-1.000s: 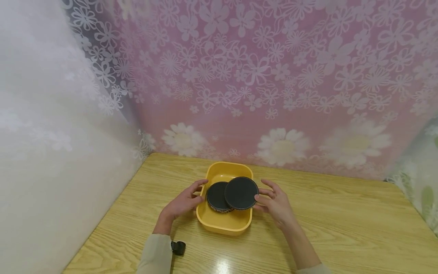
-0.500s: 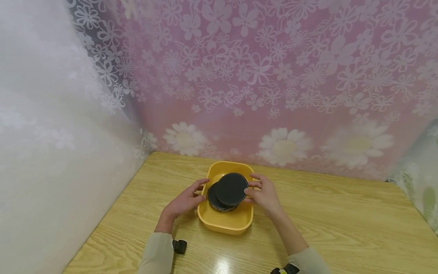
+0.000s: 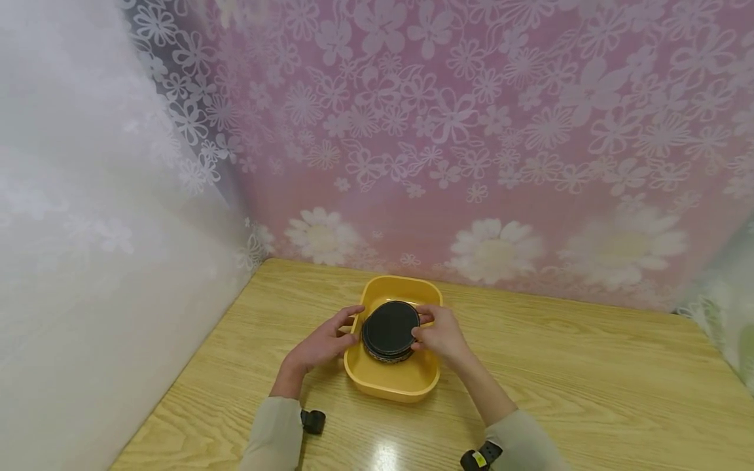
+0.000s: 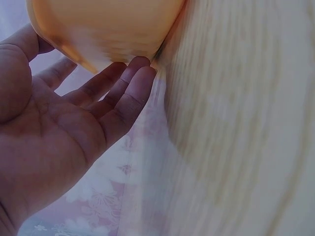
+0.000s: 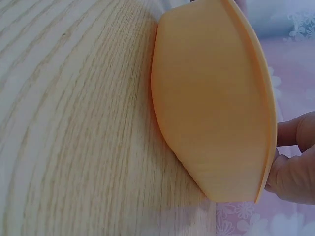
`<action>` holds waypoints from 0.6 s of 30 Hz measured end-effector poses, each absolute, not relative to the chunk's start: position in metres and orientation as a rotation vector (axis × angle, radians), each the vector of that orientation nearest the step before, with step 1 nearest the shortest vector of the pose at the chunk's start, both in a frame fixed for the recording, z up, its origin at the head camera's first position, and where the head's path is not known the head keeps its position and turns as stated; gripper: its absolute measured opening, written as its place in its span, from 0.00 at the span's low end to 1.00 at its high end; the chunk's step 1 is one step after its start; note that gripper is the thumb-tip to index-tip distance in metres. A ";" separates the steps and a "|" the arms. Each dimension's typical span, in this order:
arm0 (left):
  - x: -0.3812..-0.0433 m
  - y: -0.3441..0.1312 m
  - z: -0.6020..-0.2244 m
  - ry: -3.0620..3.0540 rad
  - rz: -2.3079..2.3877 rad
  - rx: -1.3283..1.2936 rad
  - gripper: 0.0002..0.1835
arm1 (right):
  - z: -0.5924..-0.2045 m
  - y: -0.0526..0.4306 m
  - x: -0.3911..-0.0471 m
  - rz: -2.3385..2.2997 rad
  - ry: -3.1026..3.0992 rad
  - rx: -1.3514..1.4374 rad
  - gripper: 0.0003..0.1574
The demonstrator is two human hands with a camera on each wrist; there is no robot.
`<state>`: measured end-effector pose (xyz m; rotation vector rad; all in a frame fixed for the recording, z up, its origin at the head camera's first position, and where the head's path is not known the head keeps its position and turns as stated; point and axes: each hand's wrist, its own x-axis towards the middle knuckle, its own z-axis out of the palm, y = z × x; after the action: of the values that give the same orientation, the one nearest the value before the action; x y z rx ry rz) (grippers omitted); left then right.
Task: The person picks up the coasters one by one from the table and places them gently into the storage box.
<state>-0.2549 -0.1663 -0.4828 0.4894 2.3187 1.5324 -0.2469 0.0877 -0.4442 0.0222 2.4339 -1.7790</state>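
A round black coaster (image 3: 391, 327) with a stitched edge lies over a stack of similar discs (image 3: 389, 357), inside a yellow plastic tub (image 3: 389, 394). My right hand (image 3: 442, 335) reaches over the tub's right rim and pinches the coaster's right edge between thumb and fingers. At the left rim, my left hand (image 3: 323, 341) holds the tub, thumb and index finger over the edge. The left wrist view shows its other fingers (image 4: 130, 96) against the outer wall. The tub hides the coasters in both wrist views.
The tub stands on a wood-grain table (image 3: 589, 386). A pink floral curtain (image 3: 400, 216) hangs behind the table's far edge, and a pale curtain (image 3: 171, 261) borders the left side. Black straps with small devices (image 3: 313, 422) sit at both wrists.
My right hand has moved left and carried the coaster from the tub's right side onto the stack, which it now nearly covers. The left hand has stayed at the rim.
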 end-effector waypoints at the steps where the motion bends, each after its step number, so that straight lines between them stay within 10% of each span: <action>1: -0.255 -0.166 -0.483 2.324 1.529 0.482 0.33 | -0.444 0.087 -0.247 -1.765 2.444 0.030 0.31; 18: -0.255 -0.167 -0.484 2.330 1.544 0.462 0.33 | -0.442 0.082 -0.253 -1.444 2.656 -0.066 0.30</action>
<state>-0.2548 -0.1667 -0.4839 0.4617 2.3297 1.5437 -0.2534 0.0817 -0.4424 -0.0658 2.6562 -1.4440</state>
